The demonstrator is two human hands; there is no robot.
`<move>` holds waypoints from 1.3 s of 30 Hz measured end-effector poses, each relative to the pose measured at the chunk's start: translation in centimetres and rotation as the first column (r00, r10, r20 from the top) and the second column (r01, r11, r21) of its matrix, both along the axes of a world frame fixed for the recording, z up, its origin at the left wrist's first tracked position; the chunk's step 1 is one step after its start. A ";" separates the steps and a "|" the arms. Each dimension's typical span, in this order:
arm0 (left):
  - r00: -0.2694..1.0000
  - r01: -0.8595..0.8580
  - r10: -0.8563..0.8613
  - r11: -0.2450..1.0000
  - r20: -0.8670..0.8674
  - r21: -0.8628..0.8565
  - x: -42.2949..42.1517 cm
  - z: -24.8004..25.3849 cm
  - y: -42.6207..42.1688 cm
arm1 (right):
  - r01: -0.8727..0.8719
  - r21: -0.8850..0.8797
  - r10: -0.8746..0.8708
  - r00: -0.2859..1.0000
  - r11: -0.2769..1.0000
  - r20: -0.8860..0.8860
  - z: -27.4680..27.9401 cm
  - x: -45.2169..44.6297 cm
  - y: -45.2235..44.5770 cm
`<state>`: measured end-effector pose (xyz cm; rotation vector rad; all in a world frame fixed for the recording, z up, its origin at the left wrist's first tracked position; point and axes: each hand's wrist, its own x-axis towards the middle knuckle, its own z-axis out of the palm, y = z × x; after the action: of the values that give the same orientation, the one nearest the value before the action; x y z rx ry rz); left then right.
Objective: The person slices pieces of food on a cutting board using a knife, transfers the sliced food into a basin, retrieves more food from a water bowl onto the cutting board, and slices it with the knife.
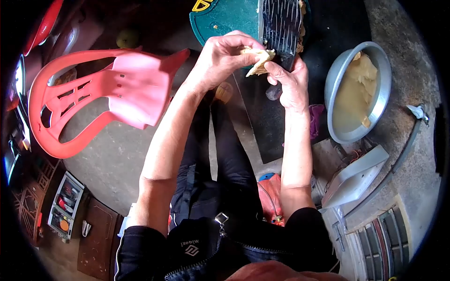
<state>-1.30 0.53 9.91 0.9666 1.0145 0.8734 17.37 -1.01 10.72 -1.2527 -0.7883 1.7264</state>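
Observation:
At the top middle, my left hand point(225, 58) pinches a pale yellow, ragged piece of food point(261, 62). My right hand point(291, 83) is wrapped round the handle end of a wide cleaver point(281, 25), its thumb close to the same piece. The cleaver's dark blade is wet and streaked and points away from me, over the right side of a green round board point(229, 21). Small yellow-brown bits lie along the blade's right edge.
A metal basin point(332, 100) at the right holds cloudy liquid and pale yellow pieces. To the left stands a pink plastic chair point(140, 89). A purple cloth point(316, 121) lies right of my right forearm. A white tray-like object point(358, 175) leans at the lower right.

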 end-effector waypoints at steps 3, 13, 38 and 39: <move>0.997 0.041 -0.039 0.998 -0.060 0.044 0.0 0.0 0.3 | 0.002 -0.023 -0.002 1.000 1.000 -0.010 0.5 0.2 0.3; 1.000 -0.020 0.020 1.000 -0.018 0.024 0.7 -0.9 0.4 | -0.112 0.064 0.101 0.983 0.992 0.151 0.3 1.5 2.2; 0.887 -0.006 0.112 0.973 -0.448 0.232 1.2 -0.5 0.8 | -0.360 0.181 0.174 0.758 0.915 0.629 0.3 1.5 3.6; 0.908 -0.024 0.108 0.978 -0.404 0.207 1.2 -1.0 0.7 | -0.376 0.150 0.195 0.734 0.915 0.651 -0.2 1.9 3.7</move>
<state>-0.15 1.23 8.90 1.3308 1.3457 0.8550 19.23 2.71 10.56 -1.5881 -1.6388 1.3407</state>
